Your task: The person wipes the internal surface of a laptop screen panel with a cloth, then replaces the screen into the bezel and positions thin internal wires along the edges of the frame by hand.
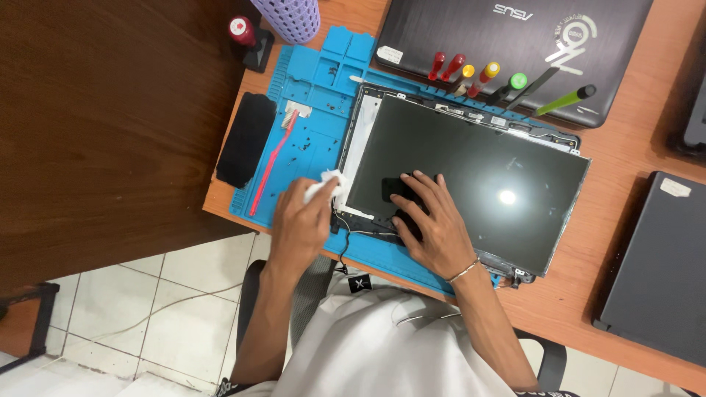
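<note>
My left hand (pixel 300 224) is closed around a crumpled white cloth (pixel 326 186), which pokes out past my fingers at twelve o'clock and touches the left edge of the laptop screen panel (pixel 471 173). The panel lies flat in front of me, its dark glass facing up, slightly rotated on the blue work mat (pixel 312 99). My right hand (pixel 430 220) is not gripping anything: it rests palm down on the glass near the panel's lower left corner, fingers spread toward eleven o'clock. A thin bracelet (pixel 465 271) sits on that wrist.

At nine o'clock from my left hand, a pink toothbrush (pixel 272 165) lies on the mat, and just beyond it a black pad (pixel 246 138) sits on the wooden table (pixel 632 147). At twelve o'clock from the panel, a row of screwdrivers (pixel 485 77) with red, yellow and green handles rests against a closed dark laptop (pixel 507 44). Another closed dark laptop (pixel 654 272) lies at three o'clock, well apart from my right hand. A lilac mesh cup (pixel 288 18) stands at the mat's far left corner.
</note>
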